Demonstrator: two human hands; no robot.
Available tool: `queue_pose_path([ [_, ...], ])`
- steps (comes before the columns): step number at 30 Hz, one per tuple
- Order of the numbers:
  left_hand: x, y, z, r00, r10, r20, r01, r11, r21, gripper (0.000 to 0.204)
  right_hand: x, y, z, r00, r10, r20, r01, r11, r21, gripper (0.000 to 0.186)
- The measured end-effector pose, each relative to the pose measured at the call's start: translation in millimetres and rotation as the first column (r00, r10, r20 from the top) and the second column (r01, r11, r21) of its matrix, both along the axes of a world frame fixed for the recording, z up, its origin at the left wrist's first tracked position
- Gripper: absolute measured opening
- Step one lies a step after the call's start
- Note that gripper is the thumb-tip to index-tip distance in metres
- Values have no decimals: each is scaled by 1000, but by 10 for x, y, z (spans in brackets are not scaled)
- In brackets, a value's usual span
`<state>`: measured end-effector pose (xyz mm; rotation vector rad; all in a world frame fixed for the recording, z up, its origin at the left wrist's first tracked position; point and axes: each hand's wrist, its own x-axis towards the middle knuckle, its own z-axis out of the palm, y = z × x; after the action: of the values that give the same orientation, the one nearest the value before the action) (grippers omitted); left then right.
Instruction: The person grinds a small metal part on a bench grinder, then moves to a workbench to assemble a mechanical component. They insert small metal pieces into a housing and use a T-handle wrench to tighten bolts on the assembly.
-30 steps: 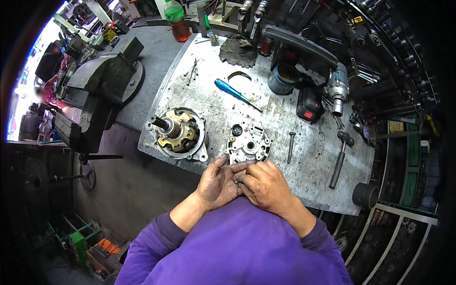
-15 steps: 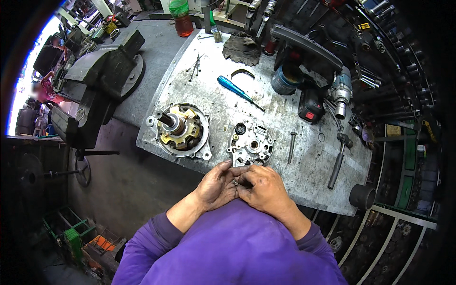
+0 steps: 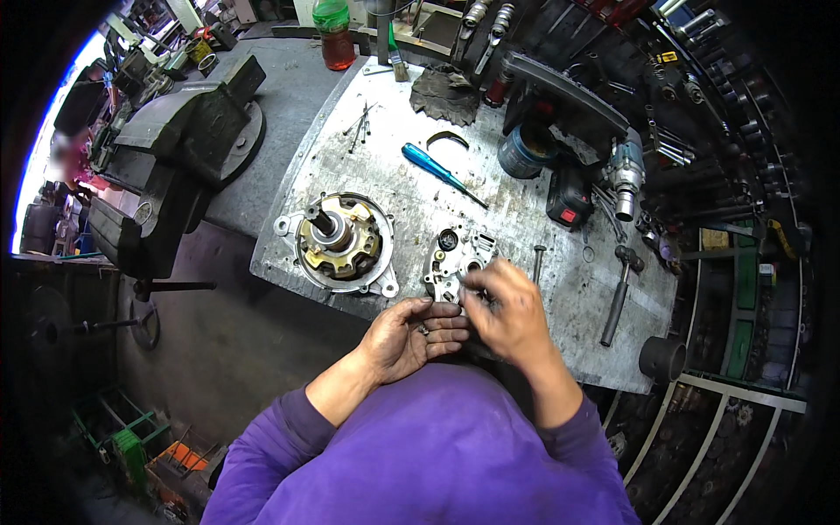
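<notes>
My left hand [image 3: 407,339] is palm up in front of my body, its fingers held together and slightly cupped. Small shiny metal parts [image 3: 423,329] lie in its palm, too small to name. My right hand [image 3: 512,315] is closed in a pinch over the near right side of a silver cast-metal cover [image 3: 448,267] with holes and bosses. What the pinch holds is hidden and slightly blurred. Left of the cover, a round metal housing [image 3: 346,245] stands on the bench, with a shaft pointing up through a yellowish ring-shaped part.
Beyond lie a blue screwdriver [image 3: 442,175], a dark rag [image 3: 444,94] and a blue tin [image 3: 525,150]. On the right are a bolt [image 3: 538,264], a hammer [image 3: 619,297] and a power tool [image 3: 626,179]. A large vise [image 3: 179,140] stands at left.
My right hand has left my left palm and moved forward and right over the cover. The left hand's fingers have straightened, showing small metal parts in its palm.
</notes>
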<state>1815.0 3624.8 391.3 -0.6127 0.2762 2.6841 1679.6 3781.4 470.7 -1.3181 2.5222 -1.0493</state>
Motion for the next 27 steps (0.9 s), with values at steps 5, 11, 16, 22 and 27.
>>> queue_pose_path([
  [5, 94, -77, 10, 1000, -4, 5, 4, 999, -42, 49, -321, -289, -306, 992, 39, -118, -29, 996, 89, 15],
  [11, 222, -206, -16, 999, 51, 9, -51, 999, -17, 45, -344, -372, -323, 987, 73, -140, -54, 990, 130, 16],
  [16, 272, -273, -37, 998, 57, -4, -57, 998, -11, 45, -349, -500, -172, 940, 183, -287, -60, 919, 389, 15],
  [22, 266, -331, -46, 1000, 23, -13, -23, 1000, -9, 44, -340, -660, -108, 926, 269, -266, -63, 803, 592, 19],
  [27, 255, -378, -58, 1000, -4, -7, 4, 1000, -1, 45, -249, -653, -148, 901, 211, -378, 5, 868, 496, 25],
])
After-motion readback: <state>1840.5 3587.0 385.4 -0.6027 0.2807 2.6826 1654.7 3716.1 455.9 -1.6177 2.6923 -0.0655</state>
